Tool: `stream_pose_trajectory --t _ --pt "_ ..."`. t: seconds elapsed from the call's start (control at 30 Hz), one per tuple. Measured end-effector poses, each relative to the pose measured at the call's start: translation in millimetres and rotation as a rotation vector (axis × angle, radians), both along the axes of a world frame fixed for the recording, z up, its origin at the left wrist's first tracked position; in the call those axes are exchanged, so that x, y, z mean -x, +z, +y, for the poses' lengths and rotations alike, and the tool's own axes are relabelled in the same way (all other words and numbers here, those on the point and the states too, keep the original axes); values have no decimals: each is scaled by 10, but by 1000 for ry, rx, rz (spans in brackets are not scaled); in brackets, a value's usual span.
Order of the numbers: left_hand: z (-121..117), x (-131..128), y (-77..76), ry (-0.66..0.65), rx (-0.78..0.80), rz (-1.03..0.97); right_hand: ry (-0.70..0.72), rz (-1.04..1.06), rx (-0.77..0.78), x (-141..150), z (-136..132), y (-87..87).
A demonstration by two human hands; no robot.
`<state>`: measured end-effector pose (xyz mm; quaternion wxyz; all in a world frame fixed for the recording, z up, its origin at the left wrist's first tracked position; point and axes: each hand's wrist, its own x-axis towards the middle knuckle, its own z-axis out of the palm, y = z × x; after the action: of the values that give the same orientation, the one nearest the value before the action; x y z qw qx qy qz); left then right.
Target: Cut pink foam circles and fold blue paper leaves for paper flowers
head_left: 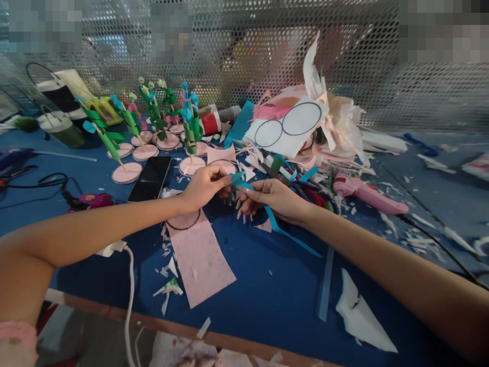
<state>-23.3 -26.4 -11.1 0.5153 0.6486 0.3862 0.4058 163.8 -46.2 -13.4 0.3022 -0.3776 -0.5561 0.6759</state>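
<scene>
Over the middle of the blue table, both my hands pinch a narrow blue paper strip (274,222). My left hand (204,187) has its thumb and fingertips closed on the strip's upper end, which looks folded or curled there. A short way to the right, my right hand (277,198) grips the same strip, and its long tail trails down toward the lower right. The fingertips partly hide the held end. Below my left hand lies a pink paper sheet (200,260) with a dark curved line drawn on it.
Paper flowers (191,127) on round pink bases stand behind, near a black phone (151,178). A pink glue gun (369,193) lies right, below a heap of paper scraps (294,127). A white cable (130,300) hangs over the table's front edge. A perforated metal screen (237,56) rises behind.
</scene>
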Motion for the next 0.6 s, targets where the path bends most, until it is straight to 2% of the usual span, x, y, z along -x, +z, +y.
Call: stream_pose_trajectory --t 0.2,0.37,0.6 --pt "6 2 -7 3 4 -4 -1 -15 -13 6 -21 13" --pt "14 14 -19 25 118 -107 -3 39 18 5 -21 30" --pt "-4 28 -7 -99 20 -234 -20 67 15 9 -42 84"
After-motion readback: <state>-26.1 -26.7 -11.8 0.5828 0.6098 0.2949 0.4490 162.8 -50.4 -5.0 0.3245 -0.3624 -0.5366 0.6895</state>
